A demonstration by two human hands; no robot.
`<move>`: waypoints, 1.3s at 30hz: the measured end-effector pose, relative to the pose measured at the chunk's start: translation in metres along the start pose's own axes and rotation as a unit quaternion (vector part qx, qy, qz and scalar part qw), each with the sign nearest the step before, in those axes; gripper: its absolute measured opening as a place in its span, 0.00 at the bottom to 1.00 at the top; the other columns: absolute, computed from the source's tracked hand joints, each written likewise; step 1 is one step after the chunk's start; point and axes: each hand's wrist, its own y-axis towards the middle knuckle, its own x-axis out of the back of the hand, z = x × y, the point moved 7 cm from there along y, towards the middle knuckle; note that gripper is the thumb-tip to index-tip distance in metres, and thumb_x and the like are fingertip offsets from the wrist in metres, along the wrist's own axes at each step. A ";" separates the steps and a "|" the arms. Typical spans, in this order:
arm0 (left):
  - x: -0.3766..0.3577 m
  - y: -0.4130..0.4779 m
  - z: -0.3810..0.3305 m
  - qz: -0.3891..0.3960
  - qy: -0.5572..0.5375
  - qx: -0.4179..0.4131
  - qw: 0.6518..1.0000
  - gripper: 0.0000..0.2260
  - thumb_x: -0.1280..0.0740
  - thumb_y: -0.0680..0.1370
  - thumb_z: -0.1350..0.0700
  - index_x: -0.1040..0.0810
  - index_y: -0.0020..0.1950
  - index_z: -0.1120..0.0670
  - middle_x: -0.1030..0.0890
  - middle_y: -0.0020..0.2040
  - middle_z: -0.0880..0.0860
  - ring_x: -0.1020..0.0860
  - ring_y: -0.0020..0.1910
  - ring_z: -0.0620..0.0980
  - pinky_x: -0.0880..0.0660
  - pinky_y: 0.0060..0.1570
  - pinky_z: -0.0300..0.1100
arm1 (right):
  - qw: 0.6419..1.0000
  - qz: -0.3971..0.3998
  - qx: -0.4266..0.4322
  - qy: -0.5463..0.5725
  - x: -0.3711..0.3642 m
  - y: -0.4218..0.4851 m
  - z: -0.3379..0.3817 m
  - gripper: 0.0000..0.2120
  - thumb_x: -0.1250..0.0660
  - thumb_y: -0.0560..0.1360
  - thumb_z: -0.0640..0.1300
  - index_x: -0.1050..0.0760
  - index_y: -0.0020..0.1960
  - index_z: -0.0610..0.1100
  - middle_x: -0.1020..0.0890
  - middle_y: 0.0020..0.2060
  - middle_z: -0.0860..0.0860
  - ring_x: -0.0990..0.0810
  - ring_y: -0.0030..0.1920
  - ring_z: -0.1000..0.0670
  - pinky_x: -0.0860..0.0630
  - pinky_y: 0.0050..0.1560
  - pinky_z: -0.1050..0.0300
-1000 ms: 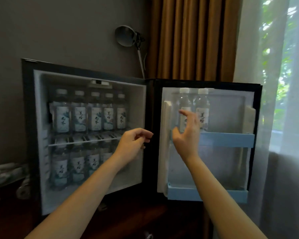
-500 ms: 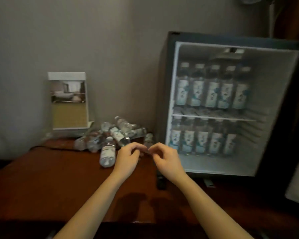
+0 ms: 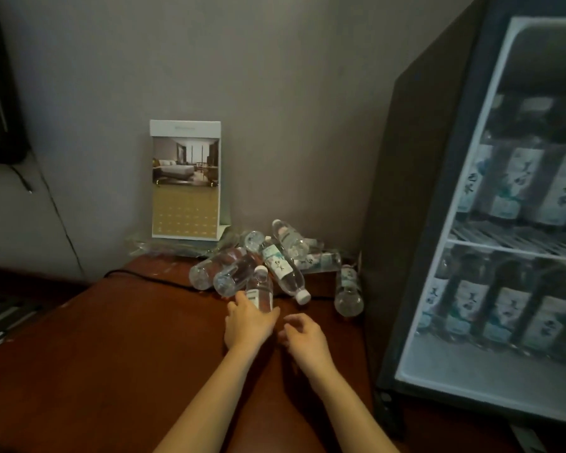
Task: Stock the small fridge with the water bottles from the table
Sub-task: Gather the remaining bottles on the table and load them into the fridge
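bottle labels (image 3: 521,178) — dark brush characters, unreadable, calendar (image 3: 186,204) header — illegible

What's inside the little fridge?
The fridge holds two rows of labelled water bottles, one on the wire shelf, one below it. Anything behind those front bottles is covered, and the fridge's right side runs out of the picture.
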 end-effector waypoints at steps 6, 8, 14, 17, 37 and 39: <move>0.004 0.019 0.017 0.003 -0.081 0.018 0.997 0.25 0.29 0.70 0.47 0.32 0.64 0.51 0.23 0.57 0.54 0.23 0.55 0.56 0.28 0.51 0.44 | 0.994 0.033 -0.020 0.103 -0.021 0.026 0.002 0.13 0.40 0.79 0.47 0.30 0.63 0.47 0.21 0.56 0.46 0.21 0.53 0.50 0.24 0.56 0.54; -0.002 0.015 0.024 0.045 -0.296 0.065 0.952 0.18 0.30 0.72 0.52 0.28 0.60 0.54 0.21 0.51 0.54 0.22 0.47 0.53 0.25 0.43 0.44 | 0.982 0.056 -0.026 0.177 -0.019 0.022 0.006 0.14 0.43 0.80 0.46 0.35 0.65 0.49 0.21 0.56 0.46 0.22 0.50 0.53 0.25 0.50 0.61; -0.019 -0.003 0.000 0.219 -0.566 0.064 0.793 0.13 0.39 0.78 0.56 0.26 0.58 0.62 0.20 0.37 0.57 0.23 0.31 0.49 0.27 0.28 0.38 | 0.966 0.093 -0.007 0.241 -0.014 0.008 0.005 0.23 0.43 0.80 0.48 0.41 0.74 0.44 0.26 0.66 0.46 0.26 0.64 0.48 0.29 0.63 0.57; -0.022 -0.022 -0.018 0.309 -0.567 0.001 0.764 0.15 0.42 0.78 0.53 0.23 0.57 0.61 0.19 0.41 0.57 0.22 0.34 0.48 0.26 0.29 0.36 | 0.931 0.116 0.029 0.344 -0.007 0.002 0.018 0.19 0.42 0.78 0.48 0.30 0.67 0.44 0.20 0.59 0.45 0.21 0.59 0.46 0.25 0.61 0.51; -0.015 -0.012 -0.025 0.224 -0.394 -0.172 0.875 0.11 0.32 0.74 0.57 0.23 0.56 0.50 0.17 0.53 0.52 0.18 0.52 0.51 0.22 0.52 0.47 | 0.972 0.099 0.166 0.132 0.016 0.001 0.025 0.41 0.28 0.70 0.37 0.45 0.66 0.69 0.28 0.59 0.60 0.26 0.57 0.62 0.26 0.56 0.68; -0.020 -0.013 -0.022 0.247 -0.398 -0.157 0.869 0.13 0.34 0.75 0.56 0.25 0.60 0.51 0.18 0.55 0.53 0.19 0.53 0.52 0.22 0.53 0.49 | 0.964 0.137 0.153 0.171 0.021 -0.001 0.026 0.38 0.31 0.71 0.32 0.42 0.65 0.67 0.25 0.53 0.69 0.22 0.54 0.63 0.23 0.54 0.62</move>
